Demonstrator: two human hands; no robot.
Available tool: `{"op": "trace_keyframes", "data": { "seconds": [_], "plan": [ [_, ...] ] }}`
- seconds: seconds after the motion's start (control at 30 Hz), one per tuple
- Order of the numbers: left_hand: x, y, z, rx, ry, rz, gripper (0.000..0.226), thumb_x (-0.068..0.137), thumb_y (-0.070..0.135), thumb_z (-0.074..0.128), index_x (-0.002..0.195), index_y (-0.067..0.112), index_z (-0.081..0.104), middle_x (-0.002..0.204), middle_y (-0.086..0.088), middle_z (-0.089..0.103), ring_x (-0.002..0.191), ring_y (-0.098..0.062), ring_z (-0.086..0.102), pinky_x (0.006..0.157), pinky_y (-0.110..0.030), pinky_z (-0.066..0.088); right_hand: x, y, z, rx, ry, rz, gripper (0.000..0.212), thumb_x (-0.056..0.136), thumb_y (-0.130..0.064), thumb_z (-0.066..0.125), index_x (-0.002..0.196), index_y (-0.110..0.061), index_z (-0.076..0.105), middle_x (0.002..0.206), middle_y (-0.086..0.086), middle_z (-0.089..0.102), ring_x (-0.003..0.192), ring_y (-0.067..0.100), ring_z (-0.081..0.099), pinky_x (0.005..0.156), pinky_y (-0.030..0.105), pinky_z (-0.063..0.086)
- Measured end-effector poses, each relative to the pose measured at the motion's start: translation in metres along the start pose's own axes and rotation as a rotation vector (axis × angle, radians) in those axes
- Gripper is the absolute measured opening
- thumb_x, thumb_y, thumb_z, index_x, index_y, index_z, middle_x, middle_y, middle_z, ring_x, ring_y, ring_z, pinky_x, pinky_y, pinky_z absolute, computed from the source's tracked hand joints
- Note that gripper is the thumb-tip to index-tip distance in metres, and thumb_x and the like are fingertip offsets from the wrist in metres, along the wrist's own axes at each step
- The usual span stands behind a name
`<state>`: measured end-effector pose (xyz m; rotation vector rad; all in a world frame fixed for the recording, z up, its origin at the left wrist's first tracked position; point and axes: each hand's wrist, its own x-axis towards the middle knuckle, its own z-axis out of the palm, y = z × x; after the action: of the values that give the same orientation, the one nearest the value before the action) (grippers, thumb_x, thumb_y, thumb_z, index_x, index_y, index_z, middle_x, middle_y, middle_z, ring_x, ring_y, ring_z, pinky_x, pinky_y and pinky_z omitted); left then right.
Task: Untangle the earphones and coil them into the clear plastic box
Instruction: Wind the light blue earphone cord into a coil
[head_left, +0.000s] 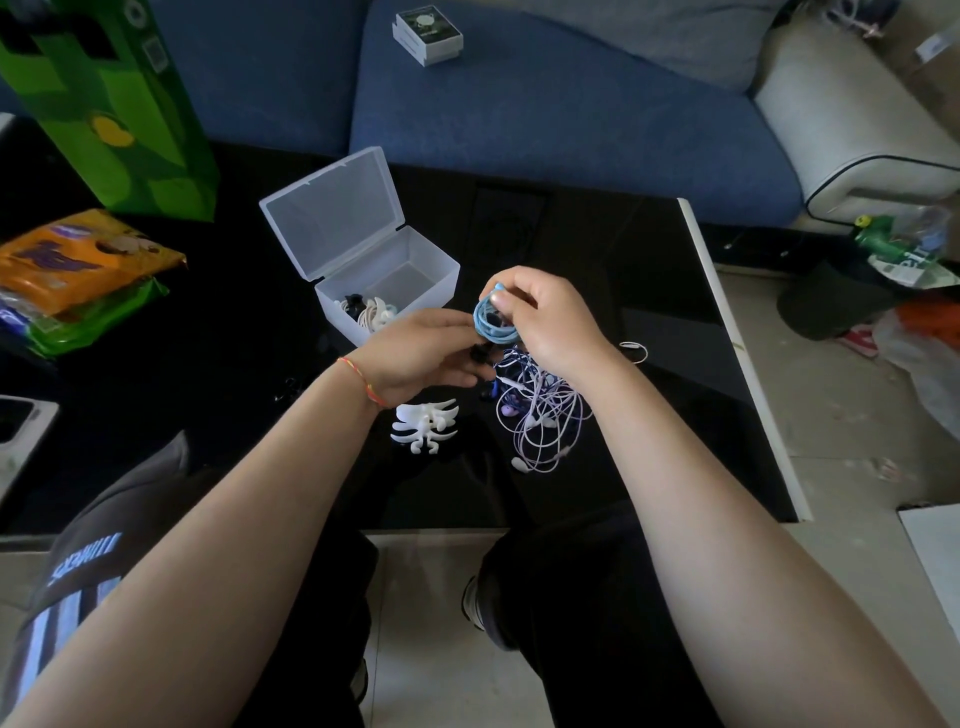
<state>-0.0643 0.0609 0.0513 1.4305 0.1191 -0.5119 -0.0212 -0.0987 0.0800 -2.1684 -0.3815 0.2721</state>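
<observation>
Both hands are holding a blue earphone cable coil (491, 322) above the black bench (649, 291): right hand (545, 317) pinching its top, left hand (421, 353) gripping beside. Tangled lilac-white earphones (540, 415) are hanging below; the clear plastic box (415, 280) is sitting open nearby.

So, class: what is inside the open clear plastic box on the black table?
The clear plastic box holds a few wound earphones, white and dark, at its near-left end. The far-right part shows bare floor. The left hand covers its near corner, so anything there is hidden.
</observation>
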Motion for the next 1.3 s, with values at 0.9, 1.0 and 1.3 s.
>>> {"op": "trace_keyframes", "data": {
  "seconds": [0.9, 1.0, 1.3],
  "plan": [
    [0.002, 0.0, 0.002, -0.074, -0.021, -0.062, 0.01, 0.094, 0.012, 0.058, 0.102, 0.009, 0.065, 0.076, -0.004, 0.06, 0.061, -0.013, 0.053, 0.055, -0.018, 0.044, -0.002, 0.003, 0.009, -0.275, 0.07, -0.118, 0.017, 0.101, -0.013, 0.052, 0.104, -0.012, 0.069, 0.099, 0.007, 0.055, 0.089, 0.018, 0.054, 0.067, 0.016, 0.035],
    [0.002, 0.001, 0.003, -0.1, 0.014, -0.08, 0.007, 0.094, 0.015, 0.059, 0.09, 0.011, 0.064, 0.072, -0.005, 0.058, 0.057, -0.013, 0.052, 0.049, -0.017, 0.044, -0.002, 0.005, 0.013, -0.277, 0.107, -0.154, 0.017, 0.1, -0.011, 0.052, 0.103, -0.01, 0.069, 0.095, 0.008, 0.052, 0.085, 0.02, 0.053, 0.072, 0.029, 0.041],
    [0.003, 0.001, 0.002, -0.122, 0.073, -0.132, 0.008, 0.092, 0.014, 0.056, 0.088, 0.01, 0.061, 0.073, -0.009, 0.053, 0.055, -0.014, 0.047, 0.049, -0.018, 0.039, -0.003, 0.003, 0.021, -0.274, 0.135, -0.203, 0.015, 0.098, -0.008, 0.054, 0.1, -0.007, 0.069, 0.093, 0.009, 0.053, 0.079, 0.019, 0.053, 0.069, 0.029, 0.041]
  ]
}}
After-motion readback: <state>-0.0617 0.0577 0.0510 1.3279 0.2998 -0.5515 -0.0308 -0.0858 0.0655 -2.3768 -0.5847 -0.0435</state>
